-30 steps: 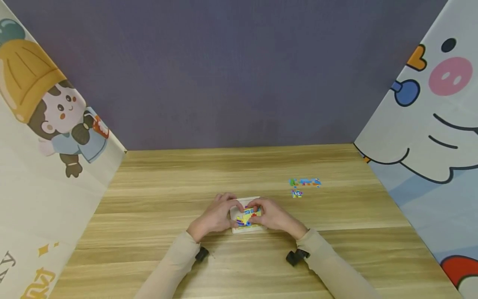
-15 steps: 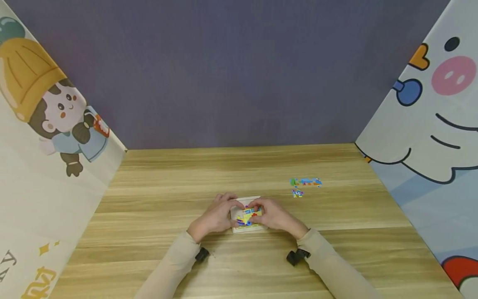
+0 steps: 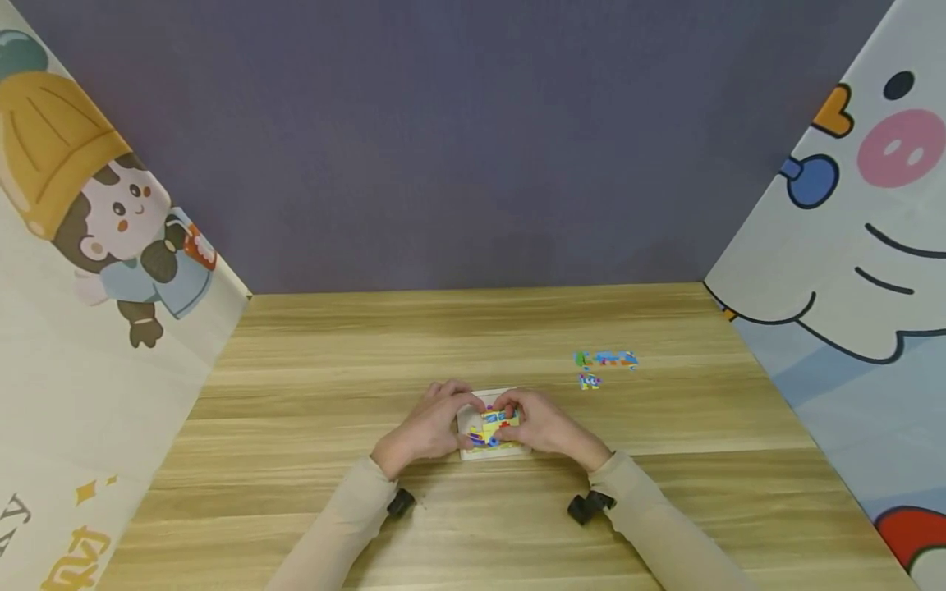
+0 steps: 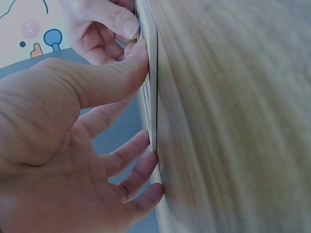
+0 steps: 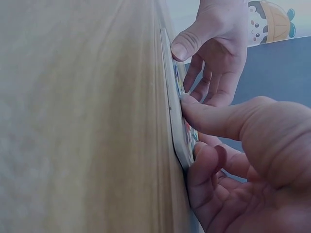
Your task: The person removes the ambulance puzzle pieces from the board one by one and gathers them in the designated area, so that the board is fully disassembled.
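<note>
A small jigsaw puzzle [image 3: 491,427] shows a yellow vehicle with a red cross, in a pale tray [image 3: 468,420] flat on the table. My left hand [image 3: 424,425] holds its left side, thumb near the lower edge and index finger bent over the upper part. In the left wrist view its other fingers [image 4: 141,170] spread past the tray's edge. From the right, my right hand [image 3: 547,427] grips the puzzle with thumb and curled index finger. The right thumb [image 5: 209,115] presses on the picture face. Both hands cover parts of the puzzle's sides.
Several loose blue, orange and green puzzle pieces [image 3: 606,359] lie in a row at the back right, with a small purple-and-blue piece group [image 3: 589,382] just in front. A dark wall [image 3: 473,148] borders the wooden table [image 3: 318,345] behind; printed panels flank it.
Both hands stay in nearly the same place on the puzzle, with only tiny finger shifts. The head view has drifted slightly. The loose pieces lie as before.
</note>
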The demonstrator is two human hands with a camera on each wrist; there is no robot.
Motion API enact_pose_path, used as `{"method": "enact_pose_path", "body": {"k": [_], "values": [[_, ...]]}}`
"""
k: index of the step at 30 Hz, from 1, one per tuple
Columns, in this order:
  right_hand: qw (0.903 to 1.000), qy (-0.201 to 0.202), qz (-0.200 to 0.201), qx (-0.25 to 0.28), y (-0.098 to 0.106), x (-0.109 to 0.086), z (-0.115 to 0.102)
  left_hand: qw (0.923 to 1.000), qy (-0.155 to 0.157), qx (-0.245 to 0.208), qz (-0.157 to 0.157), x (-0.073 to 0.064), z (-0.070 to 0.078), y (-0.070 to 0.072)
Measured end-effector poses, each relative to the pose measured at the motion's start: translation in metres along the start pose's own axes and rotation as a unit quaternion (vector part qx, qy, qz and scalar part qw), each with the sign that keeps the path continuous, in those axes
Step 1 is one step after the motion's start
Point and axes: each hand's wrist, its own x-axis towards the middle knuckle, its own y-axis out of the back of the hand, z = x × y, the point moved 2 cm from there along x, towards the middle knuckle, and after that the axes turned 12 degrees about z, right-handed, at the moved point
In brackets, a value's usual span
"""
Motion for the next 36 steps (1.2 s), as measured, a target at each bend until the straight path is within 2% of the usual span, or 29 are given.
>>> {"method": "enact_pose_path", "body": {"k": [8, 14, 21, 27, 36], "values": [[0.9999, 0.008, -0.003, 0.013, 0.002, 0.0, 0.003, 1.0, -0.001, -0.008, 0.005, 0.001, 0.001, 0.001], [0.999, 0.013, -0.003, 0.042, 0.003, 0.001, 0.007, 1.0, -0.001, -0.007, 0.005, 0.001, 0.0, 0.0], [0.9976, 0.005, 0.024, 0.064, 0.001, 0.0, 0.007, 0.9999, 0.006, -0.011, 0.011, 0.0, 0.0, -0.001], [0.9953, -0.006, 0.04, 0.088, 0.001, -0.003, 0.006, 0.9999, 0.012, -0.011, 0.004, -0.001, 0.0, -0.001], [0.9949, 0.013, 0.049, 0.087, 0.007, -0.003, 0.015, 1.0, 0.008, -0.002, -0.004, 0.0, 0.0, 0.003]]}}
